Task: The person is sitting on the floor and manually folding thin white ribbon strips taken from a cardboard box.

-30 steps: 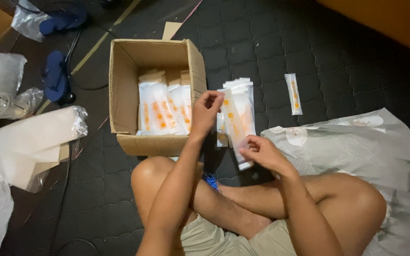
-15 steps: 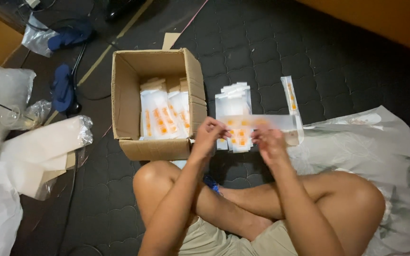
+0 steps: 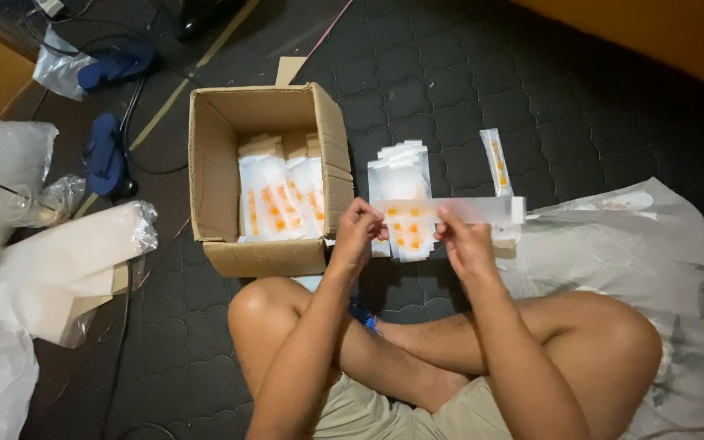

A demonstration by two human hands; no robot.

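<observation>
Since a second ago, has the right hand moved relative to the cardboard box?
Yes. The right hand rose from low beside the knee to level with the left hand, by the cardboard box front corner, both gripping a white packet held crosswise.

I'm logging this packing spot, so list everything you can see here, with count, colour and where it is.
Cardboard box: one, brown, open, on the floor left of the hands.
Packets in box: several, white with orange marks, standing inside.
Packet stack: one pile, white, on the floor beyond the hands.
Single packet: one, narrow, white and orange, right of the stack.
Held packet: one, long, white and orange, between both hands.
Plastic sheet: one, clear-white, at right.
Slippers: two, blue, upper left.
Plastic cup: one, clear, far left.
Wrapped bundle: one, white, at left.
Left hand: grips the packet's left part.
Right hand: grips its middle.
</observation>
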